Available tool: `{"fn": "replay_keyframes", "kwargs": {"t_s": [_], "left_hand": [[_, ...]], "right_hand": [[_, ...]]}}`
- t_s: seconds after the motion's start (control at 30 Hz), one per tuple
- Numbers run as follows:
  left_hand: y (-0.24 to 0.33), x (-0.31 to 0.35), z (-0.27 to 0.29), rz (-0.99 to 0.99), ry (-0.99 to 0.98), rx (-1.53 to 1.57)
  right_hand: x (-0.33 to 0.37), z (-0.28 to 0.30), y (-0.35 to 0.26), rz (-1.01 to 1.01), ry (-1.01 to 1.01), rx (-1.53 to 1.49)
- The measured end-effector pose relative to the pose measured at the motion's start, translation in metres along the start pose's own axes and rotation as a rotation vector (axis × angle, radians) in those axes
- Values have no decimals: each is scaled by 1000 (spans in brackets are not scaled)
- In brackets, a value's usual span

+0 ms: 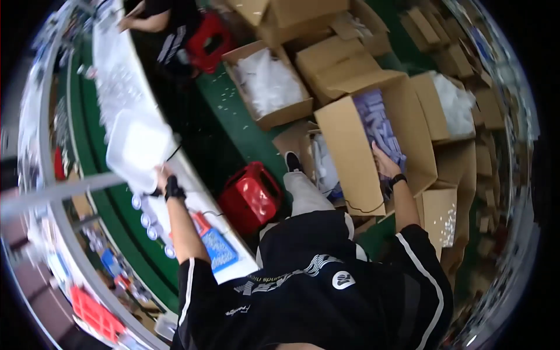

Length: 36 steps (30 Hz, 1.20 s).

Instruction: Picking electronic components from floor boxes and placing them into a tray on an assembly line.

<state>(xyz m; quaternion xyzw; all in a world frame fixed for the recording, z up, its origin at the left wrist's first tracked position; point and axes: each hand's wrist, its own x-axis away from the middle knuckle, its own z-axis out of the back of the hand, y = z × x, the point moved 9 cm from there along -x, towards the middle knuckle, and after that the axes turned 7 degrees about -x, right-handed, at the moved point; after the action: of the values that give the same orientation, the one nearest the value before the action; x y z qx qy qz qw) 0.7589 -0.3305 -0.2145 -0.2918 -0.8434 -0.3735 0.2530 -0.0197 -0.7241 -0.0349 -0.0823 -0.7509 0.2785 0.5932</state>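
Observation:
On the left, my left hand (165, 178) is closed on the near edge of a white plastic tub (140, 146), which is tilted above the workbench. My right hand (385, 163) is inside a tall cardboard box (346, 153) at the right, against a heap of purple tube-like pieces (376, 119). Its fingers are partly hidden and blurred among them, so I cannot tell whether it grips one. A dark band circles each wrist.
Small clear parts cover the white workbench (125, 87), where a blue tray (219, 251) lies nearer me. A red stool (251, 198) stands between bench and boxes. Another open box (271, 119) holds white bags. A person in black (169, 23) works farther along the bench.

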Motion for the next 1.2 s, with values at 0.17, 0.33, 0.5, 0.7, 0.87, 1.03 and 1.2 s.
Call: {"fn": "replay_keyframes", "kwargs": {"t_s": [0.17,0.33,0.5,0.7,0.87,1.03,1.2], "left_hand": [[-129,84,-71,-68,199,-443],[-250,142,-87,-123,288,-1057],[-433,243,-195,23,-74,-1537],[-617,338,-344,-155,-998,-1577],[-740,401,-438,-534,-1655,-1480],[-819,441,-475,-430,-2071,-1493],[-935,498,-478,-765,-2618,-1489]], "right_hand": [[-41,204,9,-289,239,402],[-221,300,136,-93,-197,1411],[-222,285,92,-368,435,1178],[-168,357,36,-531,315,477],[-223,461,-104,596,1059,1002],[-288,481,-82,280,1033,934],[-268,457,-73,250,822,945]]}}
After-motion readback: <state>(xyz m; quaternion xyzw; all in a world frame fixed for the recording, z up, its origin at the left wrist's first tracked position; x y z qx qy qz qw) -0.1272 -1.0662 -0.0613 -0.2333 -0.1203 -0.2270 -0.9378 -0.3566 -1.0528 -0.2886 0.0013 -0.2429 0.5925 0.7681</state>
